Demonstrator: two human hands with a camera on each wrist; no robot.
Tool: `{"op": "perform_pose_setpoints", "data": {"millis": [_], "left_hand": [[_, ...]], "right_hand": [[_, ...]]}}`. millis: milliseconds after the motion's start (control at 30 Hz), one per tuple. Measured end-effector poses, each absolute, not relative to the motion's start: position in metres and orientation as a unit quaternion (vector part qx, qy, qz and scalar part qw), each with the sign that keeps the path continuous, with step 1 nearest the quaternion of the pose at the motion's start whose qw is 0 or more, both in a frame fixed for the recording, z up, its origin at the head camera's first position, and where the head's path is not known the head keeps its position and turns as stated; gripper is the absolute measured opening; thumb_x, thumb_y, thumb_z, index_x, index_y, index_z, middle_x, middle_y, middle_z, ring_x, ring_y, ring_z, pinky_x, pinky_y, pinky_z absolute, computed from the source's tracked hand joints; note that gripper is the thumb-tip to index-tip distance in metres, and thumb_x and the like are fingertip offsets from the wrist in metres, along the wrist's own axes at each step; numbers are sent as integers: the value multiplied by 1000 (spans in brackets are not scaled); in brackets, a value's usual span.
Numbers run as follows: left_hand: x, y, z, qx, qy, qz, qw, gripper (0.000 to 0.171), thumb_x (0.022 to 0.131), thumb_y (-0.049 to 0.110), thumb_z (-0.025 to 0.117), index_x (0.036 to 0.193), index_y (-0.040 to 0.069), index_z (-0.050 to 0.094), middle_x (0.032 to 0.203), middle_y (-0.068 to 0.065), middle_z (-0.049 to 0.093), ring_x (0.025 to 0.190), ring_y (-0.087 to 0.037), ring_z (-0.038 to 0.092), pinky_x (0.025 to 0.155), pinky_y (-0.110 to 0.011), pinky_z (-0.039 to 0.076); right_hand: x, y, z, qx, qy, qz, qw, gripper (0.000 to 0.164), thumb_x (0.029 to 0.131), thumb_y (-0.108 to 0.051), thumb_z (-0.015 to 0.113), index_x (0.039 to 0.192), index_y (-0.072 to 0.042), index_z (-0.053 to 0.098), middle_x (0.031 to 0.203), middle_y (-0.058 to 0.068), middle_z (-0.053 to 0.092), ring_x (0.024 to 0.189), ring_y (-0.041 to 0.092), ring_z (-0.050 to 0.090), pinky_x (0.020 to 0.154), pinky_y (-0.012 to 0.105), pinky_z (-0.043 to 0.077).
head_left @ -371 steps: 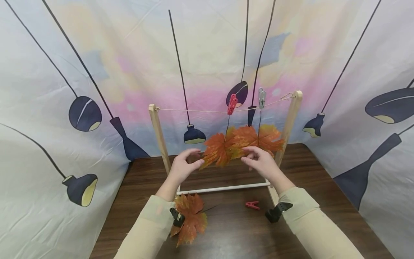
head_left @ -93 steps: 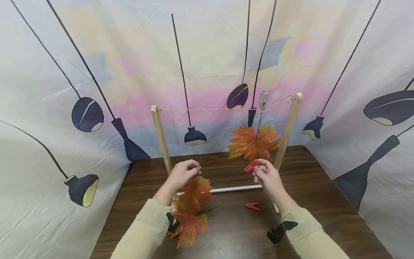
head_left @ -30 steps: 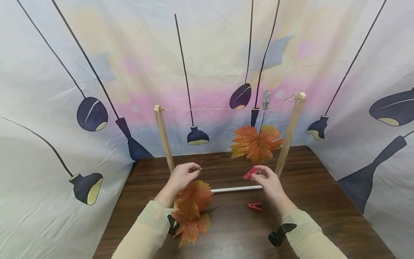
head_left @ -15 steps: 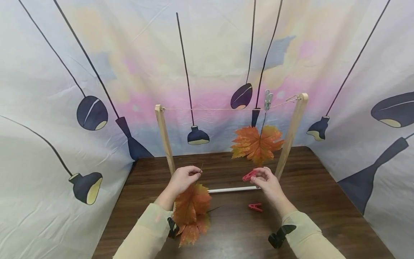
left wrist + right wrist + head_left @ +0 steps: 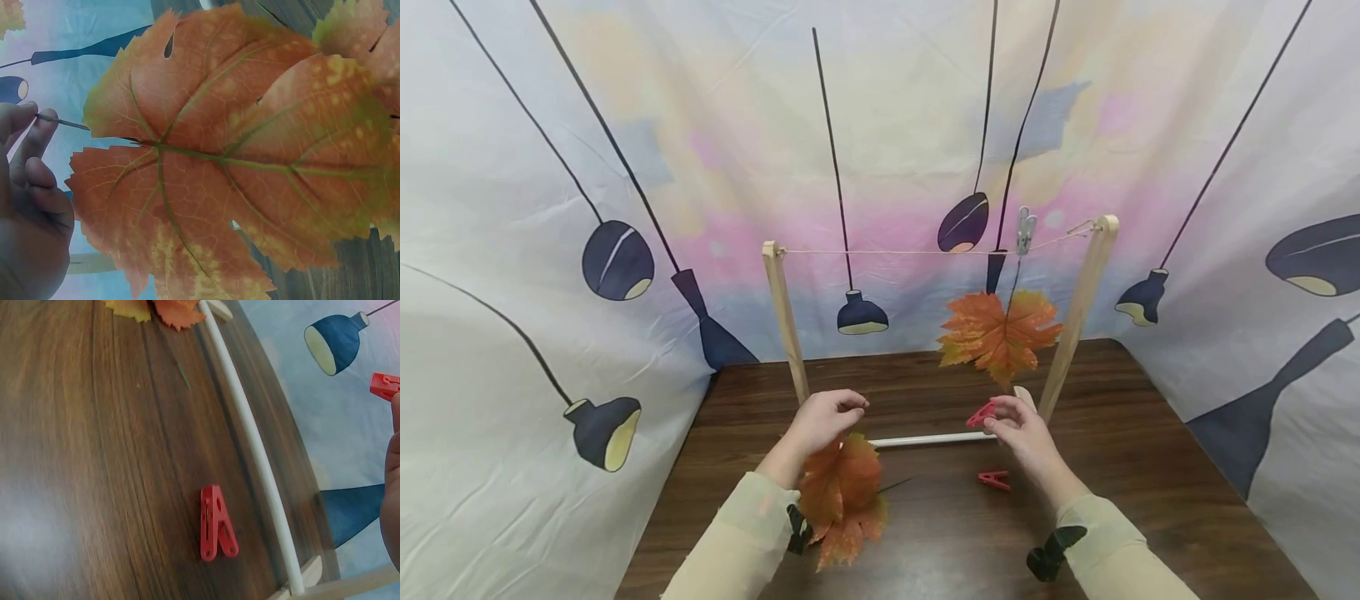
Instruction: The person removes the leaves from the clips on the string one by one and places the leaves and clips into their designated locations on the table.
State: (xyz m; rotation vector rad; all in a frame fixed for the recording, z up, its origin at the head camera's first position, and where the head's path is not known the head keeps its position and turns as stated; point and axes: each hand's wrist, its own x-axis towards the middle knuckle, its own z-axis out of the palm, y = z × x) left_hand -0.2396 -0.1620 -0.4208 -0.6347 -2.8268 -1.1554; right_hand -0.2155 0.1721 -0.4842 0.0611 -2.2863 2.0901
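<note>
My left hand [image 5: 820,423] pinches the thin stem of an orange artificial maple leaf [image 5: 841,482], which hangs below the fingers. In the left wrist view that leaf [image 5: 206,150] fills most of the picture. A second leaf [image 5: 848,540] lies on the table, partly hidden behind it. Between thumb and fingers, my right hand [image 5: 1028,435] holds a red clothespin [image 5: 980,414]. Another red clothespin [image 5: 215,525] lies on the table under it. From the string [image 5: 887,252], a grey clothespin [image 5: 1025,232] holds up a third leaf [image 5: 1002,335].
The string runs between two wooden posts [image 5: 787,325] of a frame, joined low down by a white rod [image 5: 925,439]. All this stands on a dark wood table [image 5: 955,550]. A cloth backdrop [image 5: 895,125] with painted lamps surrounds the table.
Earlier a red clothespin and a second leaf hung on the string; now my right hand has that clothespin and my left hand that leaf. Over the last second both hands sink slightly.
</note>
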Motion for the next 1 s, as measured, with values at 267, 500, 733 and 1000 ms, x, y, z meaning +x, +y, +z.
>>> {"op": "perform_pose_setpoints", "data": {"millis": [267,500,733,1000], "left_hand": [[-241,-164,-425,-207,-918,-339,-24,17,90,14,60,102,15,71,100,2,68,89,-17,63,76,-36,49],[-244,-163,-426,-228,-916,-325,-53,16,90,14,59,100,16,71,95,3,68,86,-14,62,73,-34,49],[-244,-164,-432,-258,-898,-346,-83,17,91,11,57,100,11,71,95,-3,69,83,-13,62,73,-34,50],[-244,-168,-443,-267,-890,-358,-96,15,91,10,59,98,9,71,85,-2,70,92,-20,52,95,-44,37]], "right_hand": [[-214,178,-487,27,-760,649,12,42,87,-15,68,124,-3,54,108,16,58,82,18,62,72,34,49],[-213,180,-494,41,-780,625,3,39,85,-9,68,120,1,53,109,18,59,86,20,63,77,30,50],[-214,183,-501,65,-802,594,8,37,85,-10,69,117,3,55,107,18,60,82,17,61,68,28,49],[-212,185,-509,48,-813,580,0,37,83,-14,72,115,-1,58,104,13,62,82,19,63,67,29,50]]}}
